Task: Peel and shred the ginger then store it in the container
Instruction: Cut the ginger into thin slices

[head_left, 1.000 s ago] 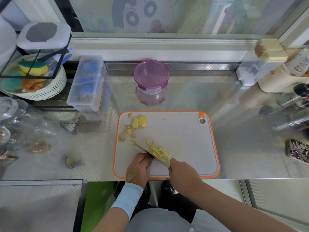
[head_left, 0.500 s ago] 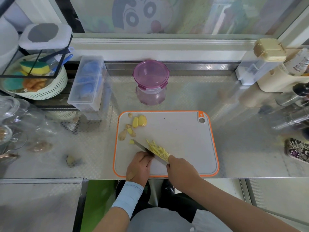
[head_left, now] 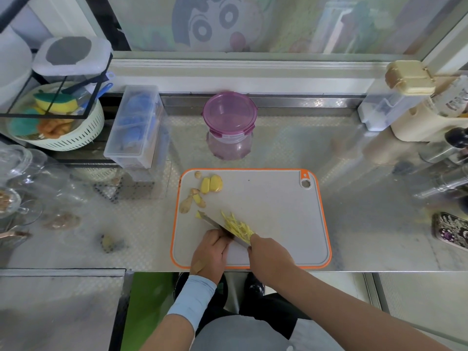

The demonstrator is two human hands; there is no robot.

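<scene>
On the cutting board's (head_left: 278, 211) near half, the right hand (head_left: 271, 257) gripped the knife (head_left: 211, 221), its blade angled toward the board's left edge. Ginger shreds (head_left: 236, 225) lay just beyond the blade. The left hand (head_left: 211, 252) curled against its near side, its hold hidden. The lidded container (head_left: 229, 122) stood past the board's far edge.

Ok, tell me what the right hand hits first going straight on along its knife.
Probably the pile of yellow ginger shreds right before the right hand; the left hand sits close beside that line.

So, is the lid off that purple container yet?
No, the purple lid sits closed on the container, which stands on the counter behind the cutting board.
</scene>
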